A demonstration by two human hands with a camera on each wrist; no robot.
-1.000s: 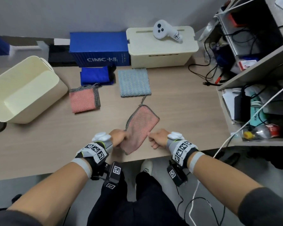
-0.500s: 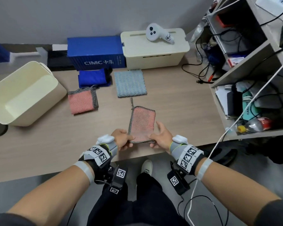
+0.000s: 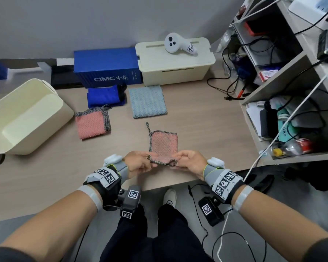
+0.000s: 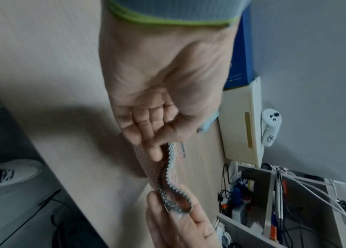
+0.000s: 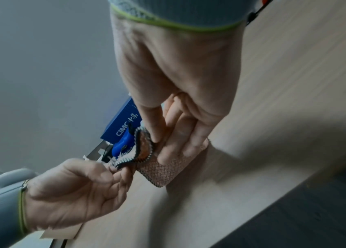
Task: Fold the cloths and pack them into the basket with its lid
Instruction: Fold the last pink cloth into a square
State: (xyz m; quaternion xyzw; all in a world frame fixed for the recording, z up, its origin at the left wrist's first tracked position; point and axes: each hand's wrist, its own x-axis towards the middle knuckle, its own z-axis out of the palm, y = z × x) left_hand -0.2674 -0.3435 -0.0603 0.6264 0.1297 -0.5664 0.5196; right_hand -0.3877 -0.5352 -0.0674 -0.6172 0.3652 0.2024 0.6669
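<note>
Pink cloth [image 3: 164, 144] at lower centre of the head view, near edge lifted off the table [image 3: 206, 118], pinched at its corners by left hand [image 3: 138, 163] and right hand [image 3: 191, 162], thumbs against fingers on the dark-trimmed hem. Folded pink cloth [image 3: 91, 124] at centre left, blue cloth [image 3: 104, 97] and grey-blue cloth [image 3: 147, 102] above centre. Open basket [image 3: 28, 118] at left edge. Lidded box [image 3: 175, 61] with white controller [image 3: 175, 44] on top, upper centre, beside a blue box [image 3: 106, 68].

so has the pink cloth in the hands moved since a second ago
Yes. The pink cloth has swung from slanting to square with the desk edge, and its near edge is lifted.
</note>
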